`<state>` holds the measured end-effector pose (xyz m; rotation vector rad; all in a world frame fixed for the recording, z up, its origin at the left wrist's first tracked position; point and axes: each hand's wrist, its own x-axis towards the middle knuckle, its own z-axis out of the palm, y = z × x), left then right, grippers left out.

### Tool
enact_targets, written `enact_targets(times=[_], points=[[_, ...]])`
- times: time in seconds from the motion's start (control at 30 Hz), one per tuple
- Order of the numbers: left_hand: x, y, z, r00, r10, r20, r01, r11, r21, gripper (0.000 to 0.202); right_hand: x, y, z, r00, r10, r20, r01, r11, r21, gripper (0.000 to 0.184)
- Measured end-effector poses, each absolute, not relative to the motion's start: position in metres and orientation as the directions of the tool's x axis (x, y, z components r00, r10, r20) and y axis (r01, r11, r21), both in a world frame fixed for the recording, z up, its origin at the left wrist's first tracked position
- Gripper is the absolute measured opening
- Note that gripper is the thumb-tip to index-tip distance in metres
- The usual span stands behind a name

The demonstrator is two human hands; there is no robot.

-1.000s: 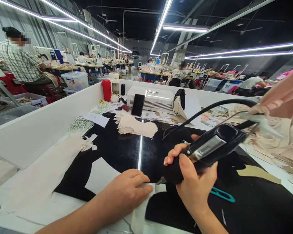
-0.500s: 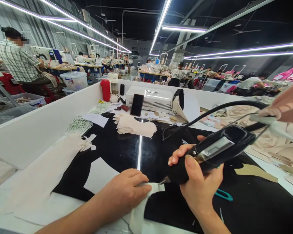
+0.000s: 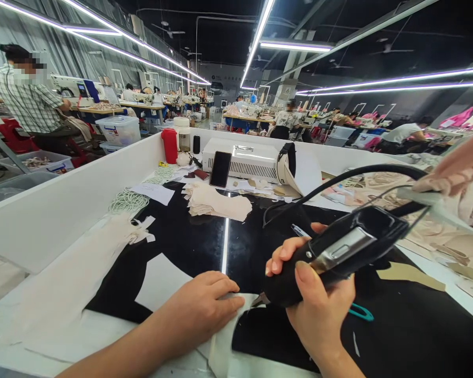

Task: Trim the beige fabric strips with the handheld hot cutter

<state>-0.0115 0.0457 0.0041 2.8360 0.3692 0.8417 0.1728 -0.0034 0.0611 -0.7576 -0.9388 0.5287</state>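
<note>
My right hand [image 3: 315, 304] is wrapped round a black corded hand tool [image 3: 339, 252] and holds it tilted, its metal tip [image 3: 259, 300] down at the edge of a white fabric piece [image 3: 236, 320]. My left hand [image 3: 199, 310] lies flat on that white piece, fingers stretched toward the tip, pressing it on the black table top [image 3: 189, 241]. The tool's black cable [image 3: 358, 176] arcs up and away to the right.
Teal snips [image 3: 360, 312] lie just right of my right hand. A stack of cream fabric pieces [image 3: 216, 202], a phone [image 3: 220, 169], a white machine box [image 3: 244, 157] and a red bottle [image 3: 170, 145] stand farther back. Another person's hand [image 3: 453, 170] holds fabric at right. A white wall [image 3: 63, 205] borders the left.
My right hand and the tool have shifted slightly left and down, bringing the tip closer to my left fingers. My left hand has stayed in place on the white piece.
</note>
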Motion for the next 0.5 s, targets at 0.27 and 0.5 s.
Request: enact_targets(times=[0.27,0.5], points=[[-0.011,0.047,0.001,0.807,0.275,0.523,0.187,-0.959,0.215,0.014,0.178,-0.003,0.064,0.523,0.681,0.513,-0.062,0.631,-0.774,0.043],[-0.01,0.048,0.006,0.802,0.276,0.53,0.182,-0.958,0.223,0.019,0.184,-0.006,0.061,0.536,0.672,0.511,-0.063,0.635,-0.77,0.045]])
